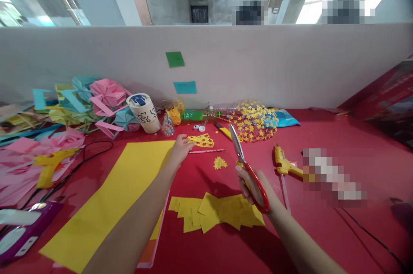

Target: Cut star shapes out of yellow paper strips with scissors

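Observation:
My left hand (pixel 180 150) has its fingers and thumb closed on the left end of a yellow paper strip with star-shaped cut-outs (pixel 206 140); red shows through the holes. Scissors (pixel 238 147) with red handles are in my right hand (pixel 250 183), their blades pointing up and away from me, apart from any paper. Below the strip lies a pink pencil (pixel 206 151). A small pile of yellow paper stars (pixel 220 162) rests between my hands. Nearer to me, overlapping yellow paper squares (pixel 209 211) fan out on the red table.
Large yellow sheets (pixel 129 179) lie under my left forearm. Yellow glue guns (pixel 51 164) sit at both sides, with cords. A cup (pixel 143 112), a green bottle (pixel 192 115), a utility knife (pixel 223 131) and a star-covered clear bottle (pixel 253 121) stand or lie before the white partition (pixel 258 59).

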Demonstrator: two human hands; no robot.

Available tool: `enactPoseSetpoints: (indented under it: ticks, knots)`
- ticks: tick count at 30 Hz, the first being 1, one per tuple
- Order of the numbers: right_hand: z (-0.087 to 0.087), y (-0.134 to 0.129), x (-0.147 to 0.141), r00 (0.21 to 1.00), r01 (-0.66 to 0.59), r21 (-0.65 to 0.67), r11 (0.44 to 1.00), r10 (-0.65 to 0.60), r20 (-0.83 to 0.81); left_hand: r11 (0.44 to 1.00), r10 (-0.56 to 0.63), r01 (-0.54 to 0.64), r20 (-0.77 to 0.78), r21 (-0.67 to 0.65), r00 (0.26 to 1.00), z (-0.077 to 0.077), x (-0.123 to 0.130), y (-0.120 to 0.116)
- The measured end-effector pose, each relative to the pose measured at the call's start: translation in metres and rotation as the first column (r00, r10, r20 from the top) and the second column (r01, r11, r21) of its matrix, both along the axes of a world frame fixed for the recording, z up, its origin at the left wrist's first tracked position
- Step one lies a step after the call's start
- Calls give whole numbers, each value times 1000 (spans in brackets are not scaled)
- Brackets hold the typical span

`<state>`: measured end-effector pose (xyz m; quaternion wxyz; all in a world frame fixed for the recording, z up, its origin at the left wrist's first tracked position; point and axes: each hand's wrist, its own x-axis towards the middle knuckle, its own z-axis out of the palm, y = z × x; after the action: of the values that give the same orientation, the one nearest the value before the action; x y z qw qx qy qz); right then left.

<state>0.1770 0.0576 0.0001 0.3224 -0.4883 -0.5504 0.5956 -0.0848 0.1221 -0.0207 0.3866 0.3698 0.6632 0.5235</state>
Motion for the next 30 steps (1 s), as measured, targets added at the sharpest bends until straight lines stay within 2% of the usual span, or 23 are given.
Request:
enactPoseSetpoints:
  ticks: [2, 4, 5, 6, 7, 8, 9, 11, 12, 15, 18, 24, 30]
  knots:
    - [2, 0, 0, 1000, 3, -1, 1000, -3, 15, 998, -70, 69, -112, -11, 991, 5, -4, -13]
    - [4, 1, 0, 1000, 7, -5, 1000, -7, 28, 977, -213, 210, -184, -37, 959, 15, -3, -31]
    - [4, 1, 0, 999, 8, -6, 1000, -8, 33, 953, -304, 298, -199, -59, 932, 21, 1, -41]
    - [4, 1, -1, 999, 8, -7, 1000, -8, 36, 900, -437, 426, -213, -98, 874, 26, 6, -52]
    - [3, 1, -1, 999, 8, -6, 1000, -8, 39, 763, -645, 622, -273, -175, 714, 31, 13, -62]
    - [3, 1, -2, 999, 9, -5, 1000, -9, 41, 625, -773, 740, -325, -247, 545, 35, 22, -71]
    - [2, 1, -2, 999, 10, -4, 1000, -10, 43, 524, -832, 796, -381, -301, 404, 36, 32, -79]
    - [0, 2, -3, 999, 20, -2, 1000, -20, 43, 443, -844, 816, -481, -372, 239, 34, 51, -90]
    - [-2, 2, -3, 999, 26, -1, 1000, -26, 41, 455, -818, 804, -537, -383, 207, 31, 60, -94]
    - [-4, 3, -4, 998, 40, 0, 999, -40, 40, 484, -766, 791, -619, -375, 175, 19, 76, -97]
    - [-4, 3, -4, 998, 42, -5, 999, -42, 39, 487, -763, 798, -618, -354, 191, 10, 77, -93]
    - [-4, 3, -5, 998, 44, -27, 999, -42, 56, 515, -771, 805, -570, -295, 284, 2, 72, -87]
    - [-5, 5, -4, 993, 21, -31, 999, -17, 119, 531, -813, 812, -414, -241, 409, -2, 66, -83]
